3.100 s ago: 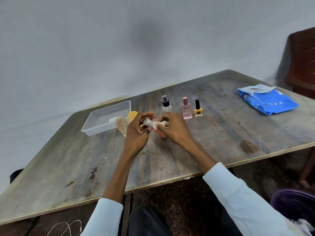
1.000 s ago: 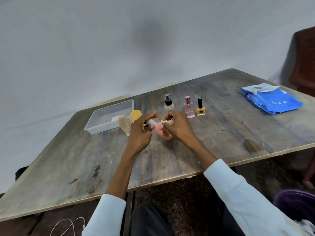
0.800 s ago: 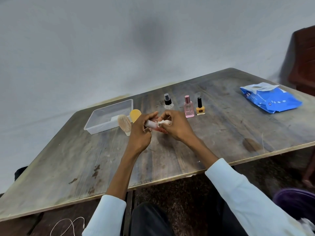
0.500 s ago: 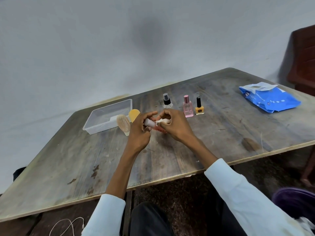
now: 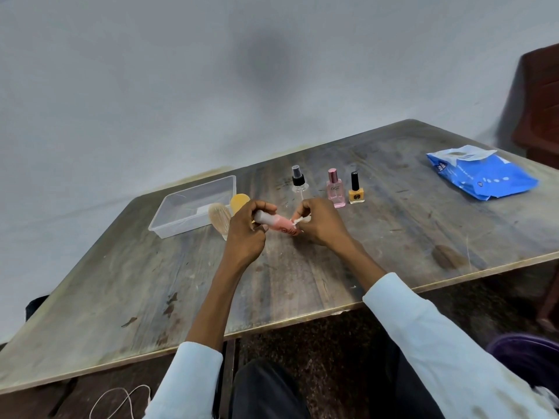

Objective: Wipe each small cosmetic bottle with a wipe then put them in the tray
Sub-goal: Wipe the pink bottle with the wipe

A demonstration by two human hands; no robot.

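Centre of frame, above the table (image 5: 302,282): pink bottle (image 5: 276,222) lying tilted, cap end gripped by curled left hand (image 5: 245,234); right hand (image 5: 320,225) pinching a white wipe (image 5: 301,220) against its lower end; three bottles (image 5: 335,189) upright just behind; clear tray (image 5: 169,228) left of centre; blue pack (image 5: 481,173) upper right.

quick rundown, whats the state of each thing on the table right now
pink bottle: held tilted, capped
wipe: bunched against bottle
left hand: grips bottle
right hand: pinches wipe
tray: holds no bottles
spray bottle: upright
perfume bottle: upright
nail polish: upright
wipes pack: flap open
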